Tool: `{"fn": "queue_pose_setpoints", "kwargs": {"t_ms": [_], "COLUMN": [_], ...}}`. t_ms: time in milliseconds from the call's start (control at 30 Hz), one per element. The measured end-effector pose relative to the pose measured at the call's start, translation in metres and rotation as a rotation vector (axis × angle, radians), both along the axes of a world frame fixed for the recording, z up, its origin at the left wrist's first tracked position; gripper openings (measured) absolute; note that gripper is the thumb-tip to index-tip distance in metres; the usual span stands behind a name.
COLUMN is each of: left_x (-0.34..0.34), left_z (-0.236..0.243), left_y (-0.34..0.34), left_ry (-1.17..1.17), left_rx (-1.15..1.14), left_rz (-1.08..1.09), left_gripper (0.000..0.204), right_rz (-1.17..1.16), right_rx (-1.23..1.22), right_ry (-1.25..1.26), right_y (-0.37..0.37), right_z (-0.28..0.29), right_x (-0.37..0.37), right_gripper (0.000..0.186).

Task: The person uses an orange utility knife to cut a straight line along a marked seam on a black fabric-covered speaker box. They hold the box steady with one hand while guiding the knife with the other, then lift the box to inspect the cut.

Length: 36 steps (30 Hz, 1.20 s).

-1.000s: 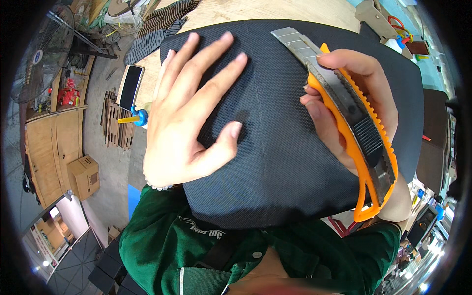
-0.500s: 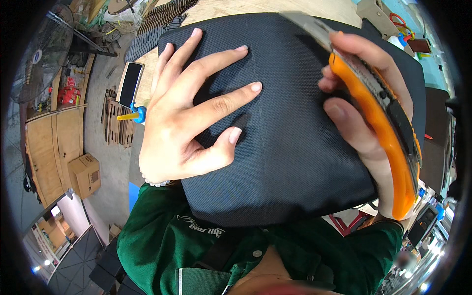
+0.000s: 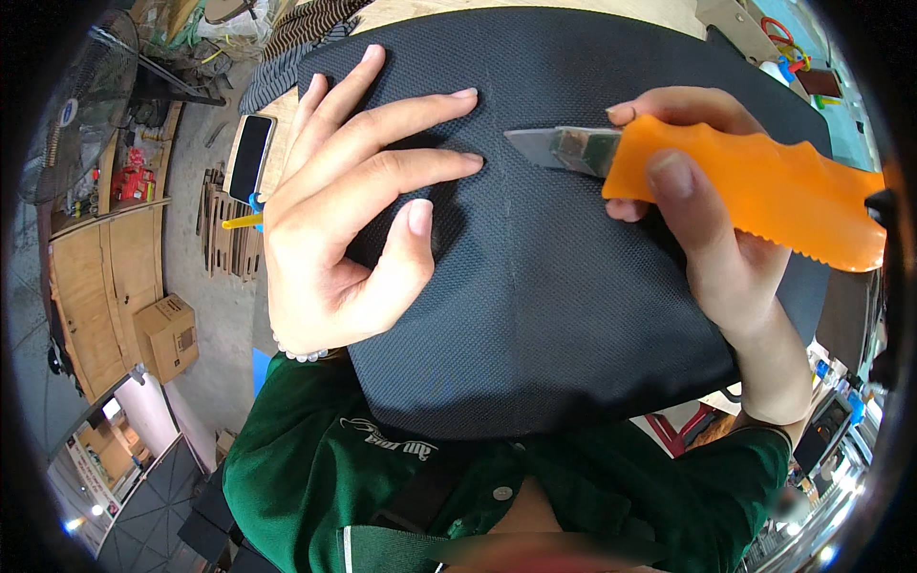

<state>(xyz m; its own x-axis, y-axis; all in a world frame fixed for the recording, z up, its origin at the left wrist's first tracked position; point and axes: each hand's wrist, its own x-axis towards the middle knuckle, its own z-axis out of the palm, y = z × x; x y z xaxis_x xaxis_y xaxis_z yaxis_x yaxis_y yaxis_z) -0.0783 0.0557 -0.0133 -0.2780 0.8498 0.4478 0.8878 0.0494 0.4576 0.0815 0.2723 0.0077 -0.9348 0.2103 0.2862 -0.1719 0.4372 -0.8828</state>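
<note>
An orange knife (image 3: 769, 181) is gripped by the right hand (image 3: 721, 248) over black panel (image 3: 583, 315) (left hand (image 3: 330, 224), fingers apart); seemingly being positioned, steadiness is required.

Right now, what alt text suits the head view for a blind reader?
The right hand holds an orange-handled knife, blade pointing left over a black textured panel; the left hand is spread over the panel's left side. A phone lies farther left.

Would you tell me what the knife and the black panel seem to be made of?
Knife: handle probably moulded plastic, smooth and glossy orange; blade likely steel, being grey with a sheen. Black panel: matte, perhaps synthetic fabric, given its woven-looking texture; core hidden.
</note>
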Motion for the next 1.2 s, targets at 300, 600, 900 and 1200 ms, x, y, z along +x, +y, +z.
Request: {"fn": "queue_pose_setpoints", "kwargs": {"t_ms": [300, 600, 900, 1200], "left_x": [-0.004, -0.004, -0.001, 0.001], "left_z": [-0.001, -0.004, -0.001, -0.001], "left_y": [-0.002, -0.002, -0.002, -0.001], "left_ry": [0.054, 0.084, 0.062, 0.053], "left_rx": [-0.008, 0.015, -0.01, -0.025], "left_rz": [-0.037, -0.043, -0.012, 0.001], "left_gripper": [0.035, 0.034, 0.035, 0.039], "right_rz": [-0.082, -0.137, -0.216, -0.133], "right_rx": [-0.077, -0.089, -0.101, -0.116], "right_ry": [-0.135, -0.229, -0.254, -0.188], "right_y": [0.007, 0.01, -0.005, -0.008], "right_z": [-0.002, 0.0, 0.008, 0.009], "right_x": [0.003, 0.005, -0.005, -0.009], "right_gripper": [0.036, 0.038, 0.04, 0.028]}}
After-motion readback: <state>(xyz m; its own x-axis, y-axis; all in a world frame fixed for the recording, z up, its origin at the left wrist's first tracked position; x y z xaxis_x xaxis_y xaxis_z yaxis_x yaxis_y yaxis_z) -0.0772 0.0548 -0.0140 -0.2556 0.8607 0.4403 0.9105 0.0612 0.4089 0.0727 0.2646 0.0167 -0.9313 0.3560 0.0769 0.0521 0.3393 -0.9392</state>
